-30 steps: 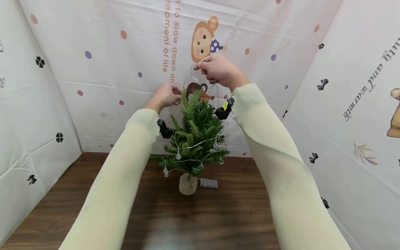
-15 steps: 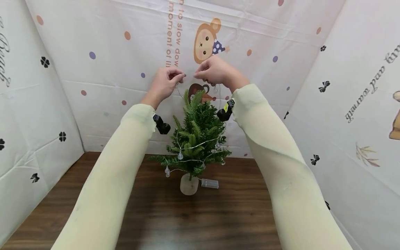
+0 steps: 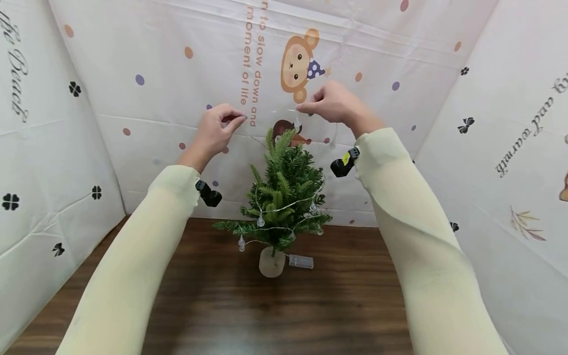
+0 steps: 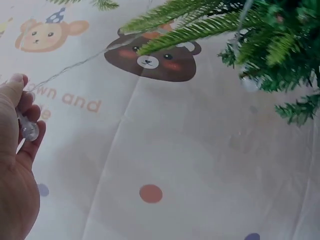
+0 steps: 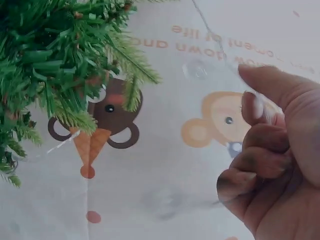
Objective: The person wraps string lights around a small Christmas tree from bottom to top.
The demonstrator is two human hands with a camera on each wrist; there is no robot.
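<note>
A small artificial Christmas tree (image 3: 290,185) stands in the middle on a round pale base (image 3: 268,267). String lights (image 3: 260,222) with clear bulbs wind round its lower branches. To the upper left of the treetop, my left hand (image 3: 214,133) pinches the wire between thumb and forefinger; in the left wrist view a bulb (image 4: 30,131) hangs by its curled fingers. My right hand (image 3: 335,104), at the upper right, pinches another stretch of the strand, and a bulb (image 5: 196,70) dangles near its thumb in the right wrist view. The wire spans the gap between both hands above the tree.
A clear battery box (image 3: 301,262) lies on the dark wooden table (image 3: 284,315) right of the base. White printed cloth (image 3: 168,98) walls the back and both sides. Branches reach close to the wire in both wrist views.
My left hand rose from beside the treetop to the wire near my right hand, then moved left. My right hand shifted slightly right, so the hands are now wider apart with wire between them.
</note>
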